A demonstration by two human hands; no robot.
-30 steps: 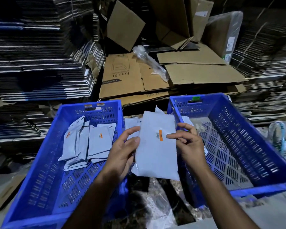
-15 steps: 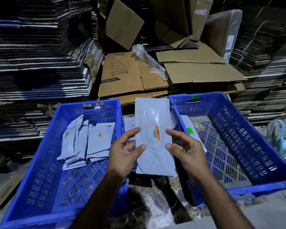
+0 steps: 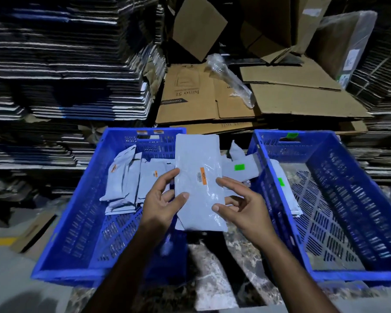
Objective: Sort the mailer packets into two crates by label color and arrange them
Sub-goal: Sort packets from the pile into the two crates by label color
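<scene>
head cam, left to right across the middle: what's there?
Left crate → packets with orange labels → left hand → held packet → right hand → right crate.

Dim storeroom: flattened cardboard stacks (image 3: 66,64), brown boxes (image 3: 280,100), marbled floor (image 3: 212,290).

A marbled floor (image 3: 215,263) with dark and pale veins carries the things. Two blue slatted crates stand directly on it, side by side with a gap between them: the left crate (image 3: 81,233) and the right crate (image 3: 339,245). In that gap, loose grey packets (image 3: 239,168) lie in a small heap. Behind the crates, flattened brown cardboard sheets (image 3: 280,102) are stacked, with tall piles of folded cartons (image 3: 66,64) beside them.
</scene>
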